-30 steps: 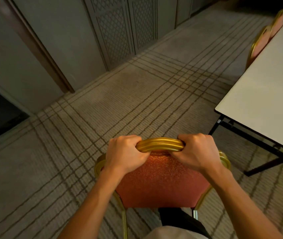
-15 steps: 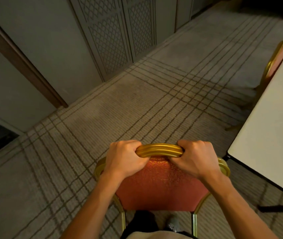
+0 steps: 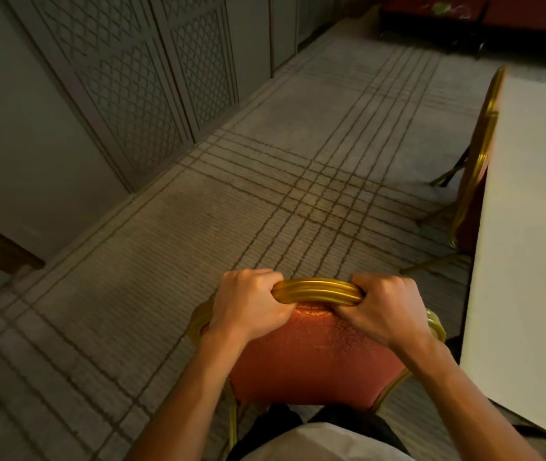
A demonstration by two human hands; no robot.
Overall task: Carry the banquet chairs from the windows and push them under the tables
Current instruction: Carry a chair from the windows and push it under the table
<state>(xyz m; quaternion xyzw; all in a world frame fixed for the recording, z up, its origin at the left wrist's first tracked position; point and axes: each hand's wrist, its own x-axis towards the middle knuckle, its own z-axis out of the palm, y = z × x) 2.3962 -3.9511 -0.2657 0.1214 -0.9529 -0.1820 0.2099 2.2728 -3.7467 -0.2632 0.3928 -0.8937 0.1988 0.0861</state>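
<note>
Just beside the white tabletop (image 3: 537, 227) on the right, the left hand (image 3: 248, 306) and right hand (image 3: 386, 311) curl their fingers tight over the gold top rail of a red-padded, gold-framed banquet chair (image 3: 314, 354), probably to carry it level toward its place.

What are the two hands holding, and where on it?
Both hands, left hand and right hand, grip the red banquet chair by the gold top rail of its backrest.
</note>
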